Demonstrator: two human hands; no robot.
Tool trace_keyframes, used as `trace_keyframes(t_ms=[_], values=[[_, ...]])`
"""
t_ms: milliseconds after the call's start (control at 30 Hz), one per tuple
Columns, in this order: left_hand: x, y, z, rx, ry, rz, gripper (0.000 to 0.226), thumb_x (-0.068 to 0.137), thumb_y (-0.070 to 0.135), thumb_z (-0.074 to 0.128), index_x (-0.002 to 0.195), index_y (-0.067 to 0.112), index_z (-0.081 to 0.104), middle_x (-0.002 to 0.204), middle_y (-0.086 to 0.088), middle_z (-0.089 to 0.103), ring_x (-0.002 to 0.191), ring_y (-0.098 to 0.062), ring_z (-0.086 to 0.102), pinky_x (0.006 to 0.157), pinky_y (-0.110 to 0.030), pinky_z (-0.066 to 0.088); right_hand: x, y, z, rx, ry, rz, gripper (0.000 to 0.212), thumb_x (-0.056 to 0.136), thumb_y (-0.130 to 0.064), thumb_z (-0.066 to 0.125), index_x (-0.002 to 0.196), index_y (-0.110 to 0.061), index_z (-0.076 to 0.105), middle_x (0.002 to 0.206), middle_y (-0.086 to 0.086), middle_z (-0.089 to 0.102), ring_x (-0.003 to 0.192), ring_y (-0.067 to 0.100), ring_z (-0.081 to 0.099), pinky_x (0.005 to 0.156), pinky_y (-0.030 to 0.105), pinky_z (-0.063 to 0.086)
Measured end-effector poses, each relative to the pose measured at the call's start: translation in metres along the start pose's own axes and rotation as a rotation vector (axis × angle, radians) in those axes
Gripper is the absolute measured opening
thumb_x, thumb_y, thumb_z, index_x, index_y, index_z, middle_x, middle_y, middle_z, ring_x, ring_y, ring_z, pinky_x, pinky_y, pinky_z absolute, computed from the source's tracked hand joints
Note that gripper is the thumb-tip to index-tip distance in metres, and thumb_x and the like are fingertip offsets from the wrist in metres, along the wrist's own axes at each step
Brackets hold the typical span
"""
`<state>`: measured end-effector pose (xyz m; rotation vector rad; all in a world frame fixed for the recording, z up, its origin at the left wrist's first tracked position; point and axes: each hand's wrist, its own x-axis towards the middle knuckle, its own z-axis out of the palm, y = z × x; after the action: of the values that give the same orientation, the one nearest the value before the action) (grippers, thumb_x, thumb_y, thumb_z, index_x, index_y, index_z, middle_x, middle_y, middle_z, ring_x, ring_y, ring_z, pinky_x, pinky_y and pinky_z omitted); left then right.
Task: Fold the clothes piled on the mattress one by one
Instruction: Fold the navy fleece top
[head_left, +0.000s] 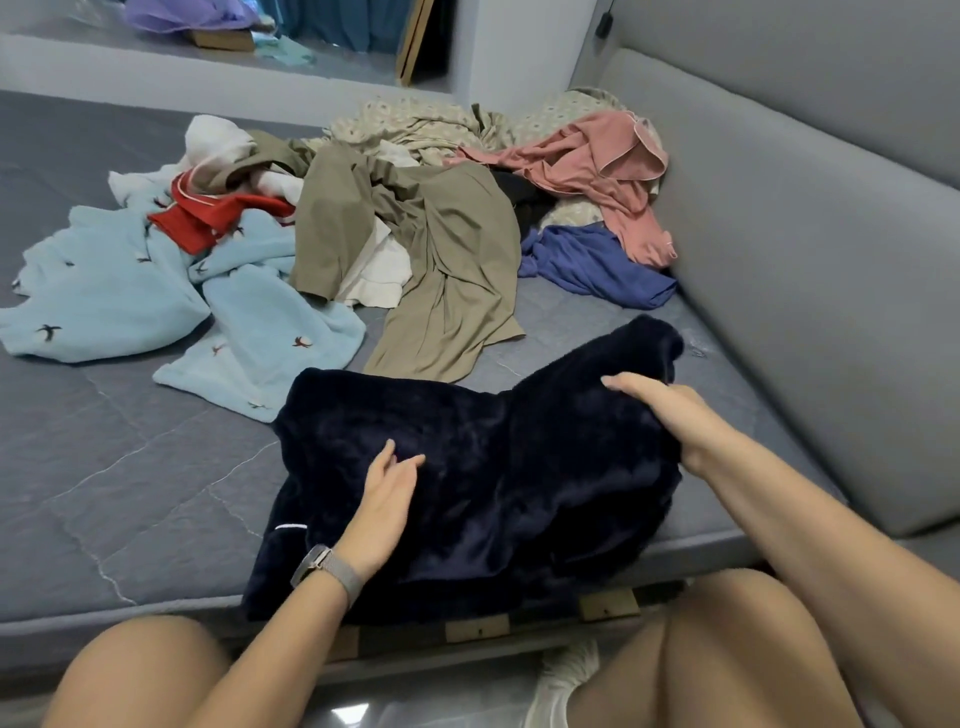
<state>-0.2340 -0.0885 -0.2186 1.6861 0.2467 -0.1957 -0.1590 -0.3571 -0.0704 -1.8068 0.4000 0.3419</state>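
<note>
- The dark navy fleece garment (467, 467) lies at the mattress's (130, 493) near edge, in front of the unfolded pile (395, 218).
- The left hand (384, 499) presses flat on the fleece, fingers straight; it should anchor there.
- The right hand (670, 415) grips the fleece's right edge, fingers curled under; best to draw that side across evenly and smooth out wrinkles.

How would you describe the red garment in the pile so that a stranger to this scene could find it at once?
Start at the grey mattress and look to the left side of the clothes pile. There, the red garment lies on top of the light blue fleece, beside the khaki trousers. It is the only bright red piece, with thin white piping along its edge.
</note>
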Motion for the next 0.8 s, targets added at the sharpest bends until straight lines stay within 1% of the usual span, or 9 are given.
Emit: trace_keyframes(t_ms=[100,200,267,367,433,533,633,700,800], values=[[-0.014,-0.005,-0.015,-0.360,0.047,0.025,0.052,0.091,0.063,0.041,0.134,0.034,0.046,0.153,0.011,0.032,0.134,0.000,0.036,0.118,-0.031,0.018,-0.017,-0.037,0.059,-0.196,-0.122,-0.154,0.038,0.072,-0.038,0.082,0.094,-0.009,0.072,0.093,0.008,0.075,0.081,0.020,0.073,0.077,0.033,0.059],[-0.022,0.005,-0.040,-0.847,0.065,0.039,0.076,0.080,0.065,0.047,0.141,0.020,0.043,0.140,-0.008,0.052,0.122,-0.022,0.058,0.110,-0.045,0.038,-0.034,-0.054,0.134,-0.552,-0.203,-0.336,0.043,0.070,-0.047,0.081,0.069,-0.012,0.057,0.075,0.002,0.061,0.071,0.016,0.060,0.067,0.033,0.048],[-0.030,0.014,-0.059,-0.924,0.073,0.017,0.078,0.076,0.068,0.048,0.135,0.017,0.053,0.129,-0.011,0.062,0.116,-0.027,0.061,0.099,-0.046,0.048,-0.044,-0.052,0.182,-0.666,-0.340,-0.427,0.040,0.080,-0.047,0.072,0.063,-0.013,0.059,0.072,0.007,0.061,0.070,0.022,0.058,0.065,0.034,0.046],[-0.041,0.015,-0.078,-0.894,0.094,-0.043,0.056,0.086,0.060,0.043,0.113,0.020,0.072,0.115,-0.012,0.069,0.103,-0.025,0.068,0.080,-0.036,0.059,-0.047,-0.039,0.227,-0.762,-0.592,-0.466,0.031,0.090,-0.038,0.064,0.095,-0.008,0.071,0.099,0.007,0.072,0.093,0.019,0.065,0.087,0.030,0.051],[-0.041,0.003,-0.088,-0.864,0.152,-0.066,0.048,0.091,0.052,0.047,0.119,0.019,0.067,0.118,-0.011,0.068,0.104,-0.023,0.067,0.076,-0.033,0.058,-0.041,-0.026,0.233,-0.742,-0.669,-0.505,0.018,0.091,-0.022,0.064,0.105,-0.014,0.071,0.109,-0.002,0.071,0.103,0.009,0.064,0.100,0.031,0.048],[-0.041,-0.006,-0.095,-0.795,0.281,-0.052,0.062,0.077,0.048,0.070,0.130,0.021,0.050,0.118,-0.010,0.067,0.104,-0.022,0.067,0.078,-0.036,0.053,-0.025,0.000,0.221,-0.611,-0.468,-0.687,0.029,0.091,-0.007,0.058,0.117,-0.020,0.065,0.133,-0.003,0.059,0.128,0.004,0.046,0.112,0.036,0.036],[-0.046,-0.006,-0.093,-0.613,0.334,-0.024,0.072,0.057,0.058,0.081,0.114,0.028,0.049,0.121,-0.008,0.063,0.105,-0.018,0.064,0.083,-0.037,0.052,-0.020,0.027,0.211,-0.969,-0.171,-0.702,0.066,0.089,-0.055,0.056,0.147,-0.038,0.031,0.162,-0.003,0.014,0.149,0.018,-0.001,0.119,0.053,0.008],[-0.049,-0.004,-0.088,-0.439,0.309,-0.061,0.088,0.044,0.073,0.077,0.115,0.025,0.055,0.119,-0.002,0.063,0.109,-0.014,0.062,0.093,-0.036,0.050,-0.026,0.045,0.220,-1.166,-0.265,-0.615,0.080,0.081,-0.078,0.041,0.150,-0.048,0.012,0.164,-0.002,-0.001,0.149,0.024,-0.012,0.117,0.059,-0.003],[-0.045,-0.008,-0.085,-0.343,0.357,-0.156,0.086,0.049,0.066,0.081,0.115,0.017,0.058,0.107,-0.001,0.070,0.099,-0.015,0.068,0.090,-0.039,0.054,-0.031,0.063,0.249,-1.340,-0.245,-0.730,0.083,0.071,-0.082,0.014,0.148,-0.053,0.004,0.163,0.005,-0.009,0.148,0.032,-0.016,0.111,0.067,-0.008]])
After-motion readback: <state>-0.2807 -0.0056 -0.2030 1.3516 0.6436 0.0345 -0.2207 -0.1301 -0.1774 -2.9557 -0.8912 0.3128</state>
